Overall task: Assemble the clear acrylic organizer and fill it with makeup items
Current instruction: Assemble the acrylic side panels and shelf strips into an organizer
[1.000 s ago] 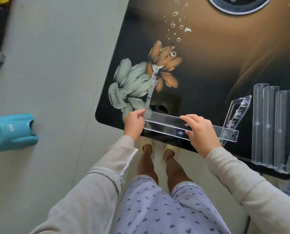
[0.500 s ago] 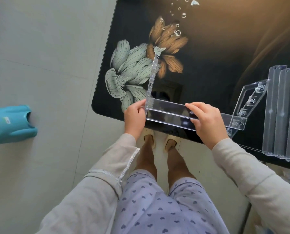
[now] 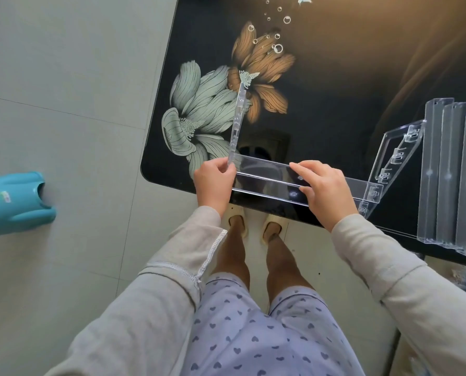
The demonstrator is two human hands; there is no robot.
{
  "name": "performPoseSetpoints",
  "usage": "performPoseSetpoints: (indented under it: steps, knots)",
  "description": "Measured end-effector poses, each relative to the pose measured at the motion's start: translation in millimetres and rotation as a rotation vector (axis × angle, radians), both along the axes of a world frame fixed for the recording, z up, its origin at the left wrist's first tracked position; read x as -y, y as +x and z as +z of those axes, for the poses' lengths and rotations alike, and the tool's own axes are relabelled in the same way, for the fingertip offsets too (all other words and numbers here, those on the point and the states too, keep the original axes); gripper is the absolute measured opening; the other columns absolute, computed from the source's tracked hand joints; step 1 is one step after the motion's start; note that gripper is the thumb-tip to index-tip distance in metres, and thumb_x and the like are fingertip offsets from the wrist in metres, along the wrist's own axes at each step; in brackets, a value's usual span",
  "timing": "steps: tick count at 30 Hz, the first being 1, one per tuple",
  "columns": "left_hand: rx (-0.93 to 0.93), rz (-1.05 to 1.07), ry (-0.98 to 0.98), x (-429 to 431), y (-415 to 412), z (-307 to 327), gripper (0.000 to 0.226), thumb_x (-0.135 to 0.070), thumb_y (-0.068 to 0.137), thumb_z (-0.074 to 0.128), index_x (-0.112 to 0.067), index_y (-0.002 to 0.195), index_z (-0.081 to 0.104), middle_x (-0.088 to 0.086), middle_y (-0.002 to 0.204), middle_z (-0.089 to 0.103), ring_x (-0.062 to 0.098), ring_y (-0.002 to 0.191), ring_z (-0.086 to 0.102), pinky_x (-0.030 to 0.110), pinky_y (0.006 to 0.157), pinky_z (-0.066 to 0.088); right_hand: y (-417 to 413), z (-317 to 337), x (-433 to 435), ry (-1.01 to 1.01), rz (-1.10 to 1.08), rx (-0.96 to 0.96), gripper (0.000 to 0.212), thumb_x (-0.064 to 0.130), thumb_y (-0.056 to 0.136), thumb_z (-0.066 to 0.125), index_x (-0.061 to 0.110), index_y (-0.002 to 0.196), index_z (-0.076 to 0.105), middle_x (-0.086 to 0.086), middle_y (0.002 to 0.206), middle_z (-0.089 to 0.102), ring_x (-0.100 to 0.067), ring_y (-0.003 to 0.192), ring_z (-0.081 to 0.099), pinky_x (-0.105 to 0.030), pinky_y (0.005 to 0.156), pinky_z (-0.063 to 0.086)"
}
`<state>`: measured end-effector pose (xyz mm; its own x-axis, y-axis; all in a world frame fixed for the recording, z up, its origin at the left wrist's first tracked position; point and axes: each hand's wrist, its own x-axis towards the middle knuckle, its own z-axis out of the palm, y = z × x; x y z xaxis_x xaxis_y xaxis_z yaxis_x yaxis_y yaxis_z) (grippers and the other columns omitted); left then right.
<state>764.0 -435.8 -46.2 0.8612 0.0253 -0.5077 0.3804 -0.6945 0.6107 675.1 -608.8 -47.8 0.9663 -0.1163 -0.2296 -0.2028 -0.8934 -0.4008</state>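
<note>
The assembly is judged to be at an early stage. A long clear acrylic shelf strip (image 3: 264, 173) is held at the near edge of the dark glossy table printed with flowers (image 3: 334, 77), between two clear acrylic side panels with slot brackets. The left side panel (image 3: 238, 123) is seen standing on its edge, and its near end is pinched by the left hand (image 3: 212, 183) where it meets the strip. The right hand (image 3: 325, 189) is closed around the middle of the strip, thumb at the front and fingers over the top. The right side panel (image 3: 394, 164) is seen touching the far end of the strip — whether the joint is fully seated cannot be told.

Several more clear acrylic strips (image 3: 454, 172) are lying side by side on the table to the right, not yet fitted. No makeup items are seen, so the filling is not yet begun.
</note>
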Motion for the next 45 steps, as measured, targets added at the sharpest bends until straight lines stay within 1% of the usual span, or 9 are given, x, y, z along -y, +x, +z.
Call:
performPoseSetpoints:
  steps: [4,8,15,20,22,26,32,37,45]
  knots:
    - [0.040,-0.027,0.073,4,3,-3,0.021,-0.020,0.085,0.060,-0.018,0.064,0.059,0.005,0.063,0.057,0.020,0.066,0.053,0.032,0.069,0.047,2,3,0,0.000,-0.021,-0.017,0.046,-0.009,0.071,0.070,0.004,0.115,0.064,-0.015,0.107,0.068,-0.036,0.093,0.064,-0.045,0.086,0.049]
    - [0.088,-0.023,0.123,5,4,-8,0.026,-0.020,0.084,0.062,0.002,0.075,0.072,0.020,0.067,0.066,0.020,0.066,0.050,0.023,0.069,0.033,-7,12,-6,-0.002,-0.103,0.015,0.046,-0.004,0.073,0.069,0.004,0.118,0.062,-0.015,0.118,0.064,-0.034,0.112,0.058,-0.044,0.099,0.044]
    - [0.173,-0.094,0.183,9,2,-8,0.027,-0.020,0.086,0.061,0.004,0.085,0.073,0.025,0.081,0.073,0.036,0.075,0.064,0.028,0.071,0.040,-54,21,6,0.140,-0.771,0.309,0.022,-0.003,0.080,0.060,-0.003,0.102,0.063,-0.018,0.103,0.063,-0.029,0.097,0.060,-0.032,0.091,0.048]
    - [0.194,-0.137,0.209,10,2,-6,0.027,-0.021,0.087,0.059,0.002,0.088,0.073,0.025,0.082,0.073,0.038,0.078,0.064,0.033,0.076,0.046,-62,9,38,0.293,-1.253,0.183,0.029,0.006,0.086,0.057,0.003,0.116,0.056,-0.013,0.104,0.058,-0.014,0.073,0.050,-0.017,0.073,0.043]
    - [0.207,-0.133,0.216,11,1,-5,0.028,-0.021,0.087,0.060,0.002,0.090,0.073,0.026,0.083,0.073,0.039,0.080,0.064,0.034,0.078,0.045,-61,3,47,0.331,-1.259,0.098,0.028,0.010,0.089,0.055,0.005,0.117,0.059,-0.011,0.099,0.063,-0.013,0.071,0.053,-0.007,0.072,0.040]
    - [0.207,-0.107,0.217,13,0,-4,0.028,-0.022,0.087,0.060,0.002,0.096,0.072,0.025,0.088,0.073,0.039,0.087,0.064,0.033,0.082,0.045,-60,-1,51,0.275,-1.179,0.067,0.022,0.012,0.091,0.053,0.001,0.104,0.068,-0.018,0.096,0.067,-0.028,0.087,0.061,-0.029,0.082,0.047]
    - [0.208,-0.129,0.225,13,-1,-5,0.029,-0.022,0.087,0.059,0.002,0.098,0.072,0.025,0.091,0.073,0.037,0.088,0.064,0.031,0.081,0.044,-61,-3,53,0.208,-1.156,0.094,0.018,0.008,0.089,0.056,-0.002,0.096,0.068,-0.020,0.090,0.067,-0.033,0.081,0.064,-0.038,0.079,0.053]
    - [0.208,-0.129,0.232,13,-2,-8,0.029,-0.022,0.087,0.059,0.004,0.092,0.072,0.027,0.086,0.073,0.040,0.086,0.065,0.035,0.084,0.047,-61,-3,53,0.159,-1.085,0.069,0.014,0.007,0.089,0.054,-0.001,0.092,0.065,-0.018,0.090,0.065,-0.021,0.075,0.056,-0.022,0.070,0.041]
    - [0.175,-0.134,0.264,15,0,-7,0.028,-0.021,0.086,0.060,0.004,0.088,0.073,0.028,0.082,0.072,0.042,0.083,0.064,0.037,0.081,0.048,-53,0,60,0.091,-1.068,-0.102,0.010,0.009,0.088,0.056,0.002,0.093,0.062,-0.015,0.095,0.067,-0.025,0.084,0.059,-0.024,0.073,0.042]
